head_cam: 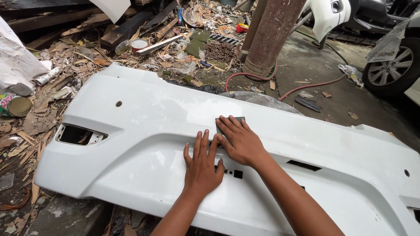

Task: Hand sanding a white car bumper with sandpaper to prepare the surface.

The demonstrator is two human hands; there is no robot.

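Across the middle of the view: a long white car bumper point(144, 131) lies on the ground, its long axis running from 9 o'clock, upper left, to 4 o'clock, lower right.
Right hand point(239, 140): flat and open, palm down, fingers spread and pointing to 11 o'clock, pressing a small dark grey sanding pad point(230, 120) against the bumper's upper face.
Sanding pad: only its far edge shows beyond the fingertips; the rest is hidden under the hand.
Left hand point(202, 165): flat and open, palm down, holding nothing, resting on the bumper just at 7 o'clock of the right hand, its fingertips close beside the right thumb.
Nearer hand: the right one covers the pad; the left lies just beside it, lower on the panel.
Bumper openings: a vent hole point(78, 134) at 9 o'clock, small square slots point(234, 173) near the left wrist.
Surroundings: wood scraps and a paint tin point(16, 105) at 10 o'clock, a rusty post point(271, 35) at 1 o'clock, a car wheel point(391, 65) at 2 o'clock.
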